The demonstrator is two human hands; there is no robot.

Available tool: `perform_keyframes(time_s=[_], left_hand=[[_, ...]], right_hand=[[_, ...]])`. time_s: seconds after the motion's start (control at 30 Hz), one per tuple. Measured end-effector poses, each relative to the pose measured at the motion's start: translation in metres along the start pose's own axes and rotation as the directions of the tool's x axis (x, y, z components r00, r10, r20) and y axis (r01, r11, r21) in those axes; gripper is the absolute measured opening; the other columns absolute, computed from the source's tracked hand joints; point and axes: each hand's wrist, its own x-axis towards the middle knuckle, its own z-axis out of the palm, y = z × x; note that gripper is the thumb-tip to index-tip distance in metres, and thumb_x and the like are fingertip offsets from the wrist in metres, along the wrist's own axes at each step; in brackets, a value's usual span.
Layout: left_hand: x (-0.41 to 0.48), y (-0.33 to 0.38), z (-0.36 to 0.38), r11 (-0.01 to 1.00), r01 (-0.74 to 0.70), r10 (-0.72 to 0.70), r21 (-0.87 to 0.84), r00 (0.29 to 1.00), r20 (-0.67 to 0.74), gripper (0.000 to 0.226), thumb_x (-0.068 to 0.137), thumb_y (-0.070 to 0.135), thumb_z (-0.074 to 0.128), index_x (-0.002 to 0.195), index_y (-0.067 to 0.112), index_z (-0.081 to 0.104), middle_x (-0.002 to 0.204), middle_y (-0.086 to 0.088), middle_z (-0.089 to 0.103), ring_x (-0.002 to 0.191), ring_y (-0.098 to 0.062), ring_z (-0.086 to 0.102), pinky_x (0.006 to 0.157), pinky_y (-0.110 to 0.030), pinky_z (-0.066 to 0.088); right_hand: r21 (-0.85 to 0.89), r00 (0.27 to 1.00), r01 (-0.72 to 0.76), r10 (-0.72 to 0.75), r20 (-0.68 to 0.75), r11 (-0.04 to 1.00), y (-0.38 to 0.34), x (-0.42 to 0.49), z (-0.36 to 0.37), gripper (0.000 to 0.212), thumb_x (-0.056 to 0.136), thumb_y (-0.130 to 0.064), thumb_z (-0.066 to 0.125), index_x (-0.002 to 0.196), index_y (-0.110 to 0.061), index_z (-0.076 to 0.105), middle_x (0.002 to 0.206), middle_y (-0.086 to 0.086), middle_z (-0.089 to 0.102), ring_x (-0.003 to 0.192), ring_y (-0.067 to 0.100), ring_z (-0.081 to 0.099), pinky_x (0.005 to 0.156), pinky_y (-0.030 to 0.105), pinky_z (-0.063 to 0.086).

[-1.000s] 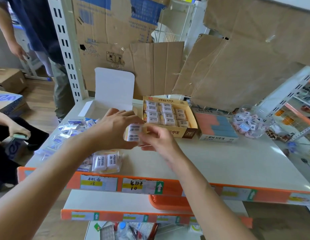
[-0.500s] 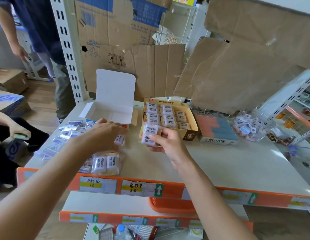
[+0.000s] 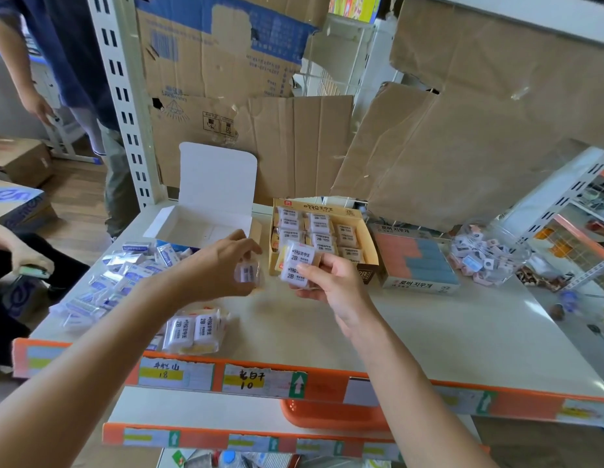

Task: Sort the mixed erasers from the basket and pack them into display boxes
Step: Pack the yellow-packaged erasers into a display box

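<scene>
Your right hand (image 3: 331, 282) grips a couple of 2B erasers (image 3: 297, 265) right at the near edge of the tan display box (image 3: 322, 207). Your left hand (image 3: 223, 265) pinches a small wrapped eraser (image 3: 247, 273), kinda blurry, just left of them and near the open white box (image 3: 217, 177).

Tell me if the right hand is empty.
No, the right hand grips white wrapped 2B erasers near the tan cardboard display box.

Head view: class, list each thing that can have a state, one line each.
white box: open, lid upright.
brown display box: open, partly filled.
left hand: pinching a small eraser.
right hand: holding 2B erasers.
</scene>
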Motion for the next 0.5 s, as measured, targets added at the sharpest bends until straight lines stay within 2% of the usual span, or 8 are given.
perform_keyframes(time_s=[0.07, 0.17, 0.23, 0.33, 0.4, 0.47, 0.5], left_hand=[[0.004, 0.007, -0.003, 0.994, -0.002, -0.007, -0.107, 0.996, -0.087, 0.058, 0.073, 0.029, 0.075, 0.123, 0.014, 0.05, 0.118, -0.001, 0.048, 0.096, -0.013, 0.056, 0.081, -0.023, 0.052], [0.013, 0.02, -0.002, 0.971, 0.069, -0.099, -0.231, 0.988, -0.122, 0.053, 0.075, 0.024, 0.074, 0.122, 0.013, 0.052, 0.111, -0.002, 0.057, 0.091, -0.013, 0.057, 0.07, -0.017, 0.048], [0.018, 0.027, 0.002, 0.95, 0.124, -0.172, -0.285, 0.974, -0.147, 0.047, 0.078, 0.022, 0.072, 0.121, 0.013, 0.054, 0.105, -0.001, 0.06, 0.089, -0.013, 0.057, 0.067, -0.014, 0.044], [0.025, 0.034, 0.01, 0.886, 0.188, -0.271, -0.425, 0.952, -0.145, 0.039, 0.081, 0.017, 0.069, 0.118, 0.014, 0.058, 0.104, -0.002, 0.062, 0.086, -0.012, 0.059, 0.06, -0.012, 0.046], [0.028, 0.037, 0.012, 0.824, 0.228, -0.335, -0.519, 0.934, -0.121, 0.033, 0.082, 0.014, 0.067, 0.115, 0.012, 0.061, 0.093, 0.0, 0.063, 0.077, -0.008, 0.06, 0.056, -0.008, 0.046], [0.03, 0.04, 0.012, 0.739, 0.258, -0.381, -0.622, 0.922, -0.07, 0.033, 0.081, 0.017, 0.067, 0.113, 0.009, 0.063, 0.085, 0.001, 0.065, 0.072, -0.008, 0.061, 0.063, -0.011, 0.05], [0.03, 0.041, 0.011, 0.667, 0.264, -0.394, -0.696, 0.919, -0.029, 0.037, 0.08, 0.02, 0.067, 0.114, 0.006, 0.062, 0.086, -0.002, 0.067, 0.074, -0.012, 0.063, 0.07, -0.02, 0.053]], right_hand=[[0.1, 1.0, -0.03, 0.029, 0.011, 0.995, -0.001, 0.0, -0.003, 0.016, 0.09, -0.005, 0.057, 0.098, -0.016, 0.063, 0.094, 0.003, 0.07, 0.078, 0.013, 0.068, 0.067, 0.024, 0.057], [0.3, 0.992, -0.105, 0.076, 0.105, 0.948, -0.003, 0.001, -0.006, 0.017, 0.087, -0.006, 0.057, 0.101, -0.013, 0.063, 0.1, 0.006, 0.069, 0.089, 0.018, 0.066, 0.076, 0.028, 0.055], [0.386, 0.979, -0.154, 0.087, 0.184, 0.909, -0.005, 0.001, -0.006, 0.026, 0.079, -0.009, 0.06, 0.105, -0.011, 0.062, 0.101, 0.007, 0.069, 0.092, 0.02, 0.065, 0.083, 0.031, 0.054], [0.467, 0.964, -0.201, 0.088, 0.252, 0.861, -0.006, 0.001, -0.008, 0.034, 0.075, -0.01, 0.06, 0.11, -0.011, 0.06, 0.104, 0.01, 0.068, 0.091, 0.021, 0.067, 0.082, 0.035, 0.055], [0.526, 0.964, -0.219, 0.101, 0.245, 0.821, -0.007, 0.002, -0.01, 0.035, 0.075, -0.008, 0.058, 0.11, -0.01, 0.06, 0.103, 0.011, 0.069, 0.088, 0.022, 0.069, 0.077, 0.036, 0.057], [0.566, 0.968, -0.223, 0.113, 0.224, 0.793, -0.007, 0.004, -0.013, 0.032, 0.075, -0.006, 0.058, 0.106, -0.01, 0.061, 0.099, 0.011, 0.071, 0.085, 0.022, 0.07, 0.075, 0.035, 0.057], [0.574, 0.969, -0.222, 0.116, 0.217, 0.788, -0.007, 0.005, -0.014, 0.029, 0.075, -0.005, 0.057, 0.103, -0.01, 0.062, 0.097, 0.011, 0.071, 0.083, 0.021, 0.07, 0.075, 0.035, 0.057]])
